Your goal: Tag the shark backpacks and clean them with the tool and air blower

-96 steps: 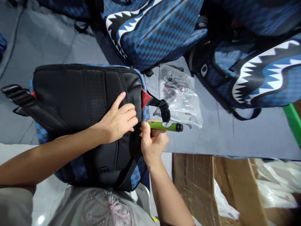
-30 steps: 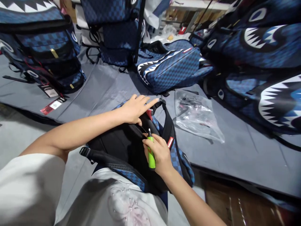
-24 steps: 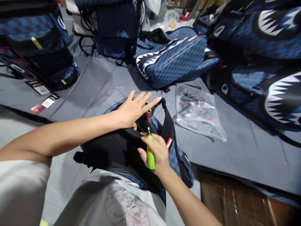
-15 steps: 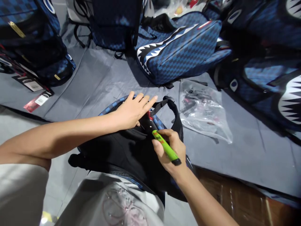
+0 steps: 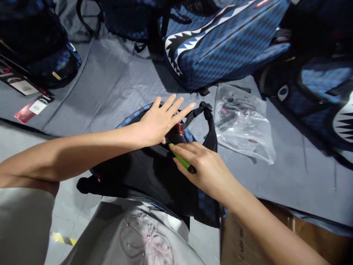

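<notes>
A black backpack [image 5: 143,173] with blue checkered edging lies across the lap and the front edge of the grey-covered table. My left hand [image 5: 158,123] rests on its upper part, fingers spread, the thumb tip low beside the green tool. In my right hand [image 5: 198,162] is a green tool [image 5: 182,160] with a black end, its tip pointing up and left to a spot just beneath my left palm. What the tip touches is hidden. A red bit [image 5: 179,128] and a black strap loop [image 5: 208,117] show right of my left fingers.
A checkered backpack with shark teeth [image 5: 220,48] lies behind, with a clear plastic bag [image 5: 242,123] in front of it. Dark backpacks [image 5: 35,48] with tags stand at left, more at right. A cardboard box [image 5: 234,239] is below the table [image 5: 281,180].
My right hand has turned over the green tool, and the tool's tip has shifted left and down toward my left palm. My left fingers are spread wider. The view has shifted slightly.
</notes>
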`<state>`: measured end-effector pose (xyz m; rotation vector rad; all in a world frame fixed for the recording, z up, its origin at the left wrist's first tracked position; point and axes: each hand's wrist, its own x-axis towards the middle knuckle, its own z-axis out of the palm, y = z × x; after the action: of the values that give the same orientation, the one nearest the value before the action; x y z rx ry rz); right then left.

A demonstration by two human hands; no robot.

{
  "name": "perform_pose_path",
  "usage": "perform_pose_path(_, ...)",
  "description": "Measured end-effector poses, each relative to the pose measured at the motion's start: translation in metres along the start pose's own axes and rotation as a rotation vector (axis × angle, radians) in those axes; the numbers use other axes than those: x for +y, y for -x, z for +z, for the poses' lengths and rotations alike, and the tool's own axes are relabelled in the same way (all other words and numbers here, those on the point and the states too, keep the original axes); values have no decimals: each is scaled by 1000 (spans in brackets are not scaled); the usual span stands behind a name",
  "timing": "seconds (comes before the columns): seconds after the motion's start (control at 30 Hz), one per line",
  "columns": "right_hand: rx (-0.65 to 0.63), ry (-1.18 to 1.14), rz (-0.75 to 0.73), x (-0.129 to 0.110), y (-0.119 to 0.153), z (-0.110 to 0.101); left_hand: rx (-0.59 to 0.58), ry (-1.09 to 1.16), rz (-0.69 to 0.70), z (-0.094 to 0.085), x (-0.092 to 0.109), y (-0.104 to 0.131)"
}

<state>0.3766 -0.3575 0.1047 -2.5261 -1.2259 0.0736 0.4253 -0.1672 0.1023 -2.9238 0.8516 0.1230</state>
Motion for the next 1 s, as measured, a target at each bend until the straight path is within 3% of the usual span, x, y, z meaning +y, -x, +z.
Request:
perform_pose_path(0.17,25,76,-47,-5,4,5,21,18,-10,1,0,0)
perform_pose_path(0.4,-35,-2,-64,6,-1,0,44,38,-14,0,2,3)
perform_pose_path(0.83,-88,109,-50,-3,-13,-4,57,109,-9,0,-2,2)
perform_pose_path(1.0,-10,59,11,-8,-12,-1,77,92,-15,3,-2,0)
